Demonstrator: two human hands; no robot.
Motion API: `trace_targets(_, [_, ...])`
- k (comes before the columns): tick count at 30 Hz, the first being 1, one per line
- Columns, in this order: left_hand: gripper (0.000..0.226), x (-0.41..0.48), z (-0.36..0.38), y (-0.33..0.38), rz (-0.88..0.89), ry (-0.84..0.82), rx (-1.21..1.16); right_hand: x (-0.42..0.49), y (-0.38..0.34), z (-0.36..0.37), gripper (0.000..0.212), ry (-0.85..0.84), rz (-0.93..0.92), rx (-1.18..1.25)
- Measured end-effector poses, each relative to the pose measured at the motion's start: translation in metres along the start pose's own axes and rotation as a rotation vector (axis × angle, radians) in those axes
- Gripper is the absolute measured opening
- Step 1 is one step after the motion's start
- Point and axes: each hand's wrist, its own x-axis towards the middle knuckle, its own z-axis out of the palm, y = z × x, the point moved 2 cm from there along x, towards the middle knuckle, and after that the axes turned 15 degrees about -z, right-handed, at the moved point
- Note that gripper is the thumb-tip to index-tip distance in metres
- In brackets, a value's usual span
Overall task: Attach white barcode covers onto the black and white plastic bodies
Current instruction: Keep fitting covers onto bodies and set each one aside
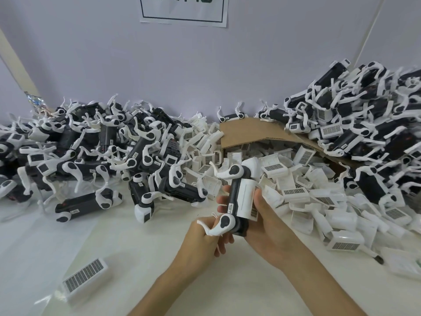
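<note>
The left hand [202, 238] is curling its fingers round the lower end of the black-and-white plastic body [234, 197]; the right hand [271, 226] is clasping the white plastic barcode cover [247, 197], seemingly seated on it, under its thumb.

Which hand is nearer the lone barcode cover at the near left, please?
Left. The left hand is right of the lone barcode cover; the right hand lies farther right. Both grip one plastic body.

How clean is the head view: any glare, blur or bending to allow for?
Head view: soft even light, faint shadows, no glare; the body held by the left hand and right hand is sharp. Head view: wide-angle distortion stretches the edges, and the loose cover at lower left looks slightly soft.
</note>
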Motion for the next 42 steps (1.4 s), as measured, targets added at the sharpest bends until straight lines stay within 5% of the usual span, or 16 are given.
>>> trace_targets(3, [0.040,0.002,0.002,-0.005,-0.050,-0.059,0.059,-0.002,0.001,-0.002,0.057,-0.033,0.000,-0.011])
trace_targets(10, [0.045,-0.009,0.006,0.005,0.079,-0.090,0.037,-0.002,0.002,-0.005,0.067,0.134,0.013,0.278])
trace_targets(21, [0.056,-0.018,0.016,0.011,0.090,-0.199,0.075,-0.002,0.002,0.000,0.067,0.178,0.022,0.338])
trace_targets(29, [0.051,-0.019,0.012,0.012,0.083,-0.238,0.061,-0.003,-0.003,-0.003,0.055,0.005,0.057,0.287])
trace_targets(42, [0.054,-0.016,0.015,0.008,-0.003,-0.272,-0.097,-0.002,-0.001,0.007,0.064,0.091,-0.012,0.227])
